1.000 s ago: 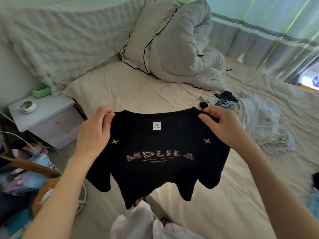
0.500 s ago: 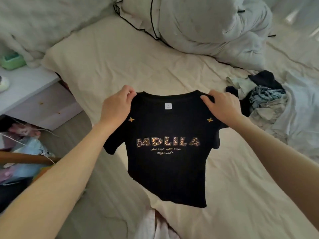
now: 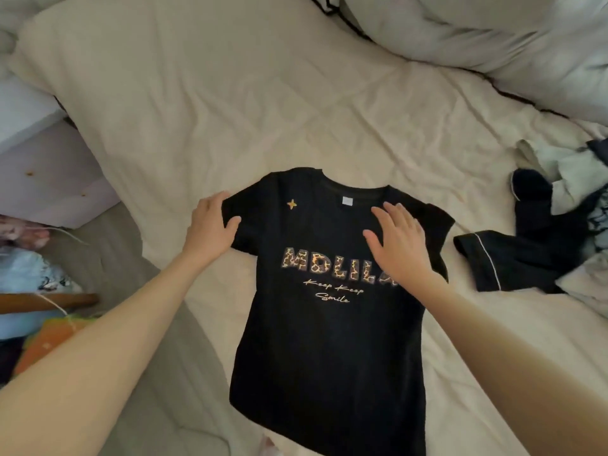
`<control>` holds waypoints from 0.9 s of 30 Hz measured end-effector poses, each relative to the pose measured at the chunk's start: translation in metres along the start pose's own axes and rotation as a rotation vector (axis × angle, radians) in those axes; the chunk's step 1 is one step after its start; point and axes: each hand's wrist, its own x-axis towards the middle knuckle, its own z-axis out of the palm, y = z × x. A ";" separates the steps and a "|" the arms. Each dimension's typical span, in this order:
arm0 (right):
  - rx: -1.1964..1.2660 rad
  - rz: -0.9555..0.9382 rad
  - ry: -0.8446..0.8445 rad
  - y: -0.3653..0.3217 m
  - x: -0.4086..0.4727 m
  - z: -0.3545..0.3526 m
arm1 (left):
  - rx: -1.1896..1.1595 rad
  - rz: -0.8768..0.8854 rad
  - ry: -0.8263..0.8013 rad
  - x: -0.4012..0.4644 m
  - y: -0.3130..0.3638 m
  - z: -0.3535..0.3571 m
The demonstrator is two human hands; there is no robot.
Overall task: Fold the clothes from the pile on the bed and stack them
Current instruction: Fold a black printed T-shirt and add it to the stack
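1. on the cream bed, a black t-shirt lies flat, print side up, collar away from the person.
2. left hand rests on the shirt's left sleeve, fingers relaxed, gripping nothing.
3. right hand lies on the right shoulder, fingers straight and spread.
4. pile of clothes sits just right of the shirt, a dark piped garment nearest.

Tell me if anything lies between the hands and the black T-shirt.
Nothing visible does. The black T-shirt lies flat, print up, on the bed sheet. The left hand is at its sleeve, the right hand over its chest. The clothes pile sits off to the right.
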 end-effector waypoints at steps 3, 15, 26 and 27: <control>0.009 -0.105 -0.038 -0.019 0.006 0.027 | -0.534 -0.263 -0.021 0.009 -0.017 0.007; 0.097 -0.374 -0.233 -0.087 0.007 0.077 | -0.979 -0.408 -0.132 -0.007 -0.023 0.037; -0.054 -0.569 -0.327 -0.106 -0.013 0.094 | -0.428 -0.143 0.326 -0.016 -0.032 0.038; 0.045 -0.548 -0.364 -0.106 -0.013 0.092 | -0.389 -0.085 0.366 -0.018 -0.029 0.036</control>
